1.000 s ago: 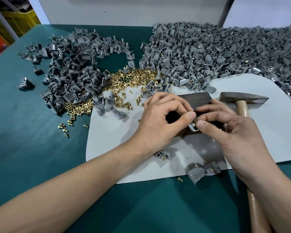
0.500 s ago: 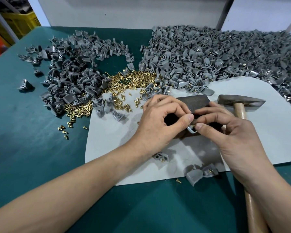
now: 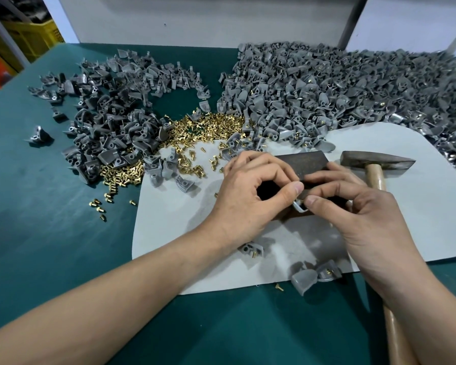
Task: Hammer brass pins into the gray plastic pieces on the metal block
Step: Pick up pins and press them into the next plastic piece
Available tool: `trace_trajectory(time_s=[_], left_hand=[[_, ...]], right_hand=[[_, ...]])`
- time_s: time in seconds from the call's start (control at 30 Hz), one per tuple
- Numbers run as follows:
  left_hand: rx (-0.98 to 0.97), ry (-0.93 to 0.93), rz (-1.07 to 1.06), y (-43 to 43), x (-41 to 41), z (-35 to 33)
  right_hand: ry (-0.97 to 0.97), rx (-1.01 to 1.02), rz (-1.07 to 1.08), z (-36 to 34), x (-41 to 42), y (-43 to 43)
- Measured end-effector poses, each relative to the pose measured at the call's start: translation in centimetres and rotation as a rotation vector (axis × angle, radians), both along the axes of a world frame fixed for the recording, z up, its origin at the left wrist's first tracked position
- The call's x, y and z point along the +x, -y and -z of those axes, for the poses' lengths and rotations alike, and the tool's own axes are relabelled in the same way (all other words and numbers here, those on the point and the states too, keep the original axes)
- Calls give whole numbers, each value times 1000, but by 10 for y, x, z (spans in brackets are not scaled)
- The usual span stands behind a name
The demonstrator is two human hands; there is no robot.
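Gray plastic piece (image 3: 299,208) pinched between left hand (image 3: 248,196) and right hand (image 3: 361,214)

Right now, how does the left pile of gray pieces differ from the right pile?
The left pile is smaller and looser, with bare green table showing through a gap; the right pile is much larger and dense, reaching the picture's right edge. Several pieces in the right pile carry brass pins; those in the left pile show empty holes. Both hold the same kind of gray plastic piece and border the loose brass pins.
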State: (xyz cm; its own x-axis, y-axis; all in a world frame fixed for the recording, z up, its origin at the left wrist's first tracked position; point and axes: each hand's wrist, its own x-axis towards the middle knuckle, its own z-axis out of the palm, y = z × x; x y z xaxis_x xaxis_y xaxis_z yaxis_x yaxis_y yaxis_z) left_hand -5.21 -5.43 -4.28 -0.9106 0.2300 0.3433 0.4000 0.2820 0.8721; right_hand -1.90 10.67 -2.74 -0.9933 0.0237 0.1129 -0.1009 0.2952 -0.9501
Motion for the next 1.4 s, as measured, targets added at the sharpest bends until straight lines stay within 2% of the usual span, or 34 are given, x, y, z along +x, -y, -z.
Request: trace_trajectory(time_s=[0.67,1.4], left_hand=[[-6,-9,0,-1,0,0],[-18,-24,4,-1,0,1]], right_hand=[[41,-35,-3,0,1,0],[17,42,-25,-3,0,1]])
